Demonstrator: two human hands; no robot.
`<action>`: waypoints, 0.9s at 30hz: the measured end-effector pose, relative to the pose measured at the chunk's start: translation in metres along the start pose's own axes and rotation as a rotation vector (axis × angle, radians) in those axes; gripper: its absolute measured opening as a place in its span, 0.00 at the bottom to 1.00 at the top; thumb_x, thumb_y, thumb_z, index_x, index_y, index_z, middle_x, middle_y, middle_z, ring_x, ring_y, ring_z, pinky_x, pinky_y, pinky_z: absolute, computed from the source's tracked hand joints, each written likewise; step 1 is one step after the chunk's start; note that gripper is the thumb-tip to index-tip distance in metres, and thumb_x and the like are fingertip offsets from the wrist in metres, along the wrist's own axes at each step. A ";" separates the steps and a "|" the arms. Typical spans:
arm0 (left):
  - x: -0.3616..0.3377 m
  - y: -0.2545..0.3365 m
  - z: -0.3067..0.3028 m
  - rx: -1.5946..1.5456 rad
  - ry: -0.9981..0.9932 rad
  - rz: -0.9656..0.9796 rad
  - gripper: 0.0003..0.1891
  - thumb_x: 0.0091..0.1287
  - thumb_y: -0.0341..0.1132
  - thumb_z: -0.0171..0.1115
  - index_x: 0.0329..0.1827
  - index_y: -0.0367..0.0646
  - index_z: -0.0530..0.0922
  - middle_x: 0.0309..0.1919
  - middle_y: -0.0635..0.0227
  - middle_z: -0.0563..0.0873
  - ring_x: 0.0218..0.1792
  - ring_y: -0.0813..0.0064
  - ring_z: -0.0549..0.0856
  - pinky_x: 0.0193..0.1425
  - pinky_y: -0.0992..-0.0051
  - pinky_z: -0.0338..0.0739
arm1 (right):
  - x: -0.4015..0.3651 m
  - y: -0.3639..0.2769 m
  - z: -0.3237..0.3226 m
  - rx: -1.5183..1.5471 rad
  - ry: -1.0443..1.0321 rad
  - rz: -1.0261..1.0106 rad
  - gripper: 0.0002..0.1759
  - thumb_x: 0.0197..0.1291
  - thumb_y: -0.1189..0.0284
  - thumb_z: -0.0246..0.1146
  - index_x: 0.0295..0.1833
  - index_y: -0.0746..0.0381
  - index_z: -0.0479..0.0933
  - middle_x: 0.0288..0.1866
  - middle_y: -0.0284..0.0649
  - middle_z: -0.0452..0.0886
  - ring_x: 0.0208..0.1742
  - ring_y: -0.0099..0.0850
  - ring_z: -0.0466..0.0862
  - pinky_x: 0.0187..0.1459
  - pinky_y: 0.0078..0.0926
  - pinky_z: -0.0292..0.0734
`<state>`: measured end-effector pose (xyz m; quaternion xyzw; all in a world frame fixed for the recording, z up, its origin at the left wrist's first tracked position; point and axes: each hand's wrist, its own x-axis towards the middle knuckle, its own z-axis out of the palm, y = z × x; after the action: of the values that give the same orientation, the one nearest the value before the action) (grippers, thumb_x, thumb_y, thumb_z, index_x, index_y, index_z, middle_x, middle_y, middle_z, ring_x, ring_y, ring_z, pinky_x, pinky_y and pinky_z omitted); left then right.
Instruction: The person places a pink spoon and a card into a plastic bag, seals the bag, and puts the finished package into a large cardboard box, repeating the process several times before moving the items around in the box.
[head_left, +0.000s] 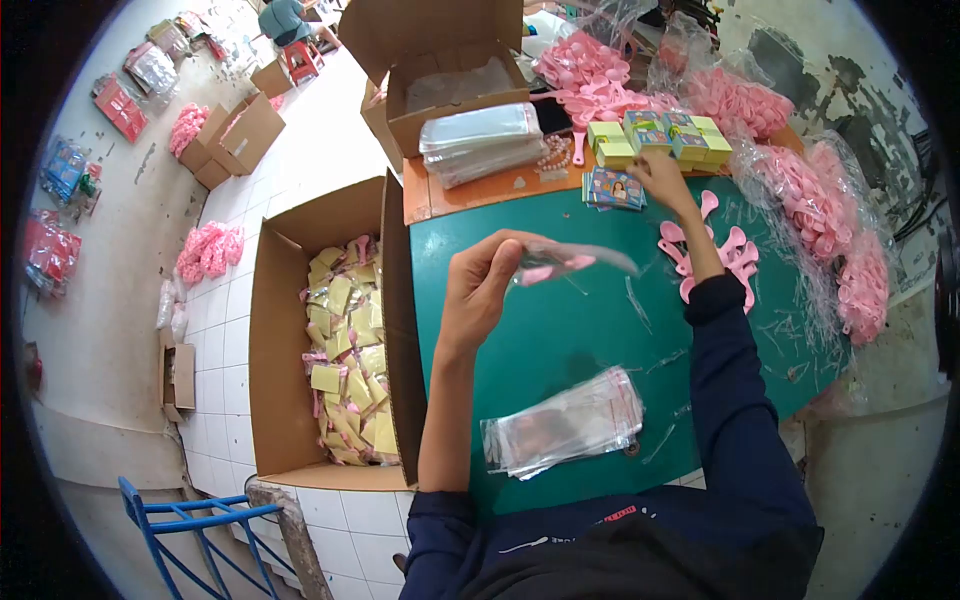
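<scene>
My left hand is closed on a clear plastic bag with pink plastic pieces inside, held above the green tabletop. My right hand reaches to the back of the table, fingers bent together at the edge of a pile of printed cards; whatever they pinch is too small to make out. Behind it stand banded stacks of yellow-edged cards. Pink spoons lie loose beside my right forearm. A pile of flat clear bags rests on the table in front of me.
Left of the table, an open carton holds many packed bags with yellow cards. A cardboard box and stacked clear sleeves stand at the back. Bags of pink spoons line the right edge. A blue metal frame stands lower left.
</scene>
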<state>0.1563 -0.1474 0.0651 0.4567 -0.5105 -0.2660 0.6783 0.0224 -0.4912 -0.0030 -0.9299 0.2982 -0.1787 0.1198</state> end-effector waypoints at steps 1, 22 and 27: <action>0.000 0.002 -0.001 -0.026 0.011 0.010 0.21 0.74 0.43 0.44 0.42 0.32 0.78 0.37 0.57 0.85 0.42 0.70 0.85 0.48 0.72 0.80 | -0.002 0.019 0.021 -0.027 0.054 -0.072 0.15 0.51 0.70 0.62 0.42 0.68 0.75 0.43 0.53 0.76 0.43 0.49 0.78 0.47 0.40 0.73; 0.007 -0.019 -0.005 0.082 -0.032 -0.393 0.16 0.74 0.37 0.46 0.40 0.36 0.79 0.30 0.62 0.87 0.32 0.76 0.87 0.35 0.78 0.83 | -0.115 -0.163 -0.094 0.666 0.220 -0.145 0.07 0.55 0.81 0.62 0.41 0.63 0.79 0.33 0.34 0.80 0.31 0.21 0.79 0.28 0.18 0.73; 0.006 -0.022 -0.001 0.147 -0.077 -0.426 0.15 0.73 0.37 0.48 0.42 0.35 0.80 0.30 0.61 0.87 0.34 0.75 0.87 0.37 0.77 0.83 | -0.116 -0.179 -0.100 0.469 0.168 -0.274 0.06 0.52 0.82 0.63 0.37 0.65 0.79 0.34 0.37 0.77 0.33 0.27 0.80 0.32 0.21 0.74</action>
<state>0.1616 -0.1622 0.0482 0.5919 -0.4461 -0.3826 0.5516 -0.0136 -0.2915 0.1162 -0.8904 0.1294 -0.3338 0.2811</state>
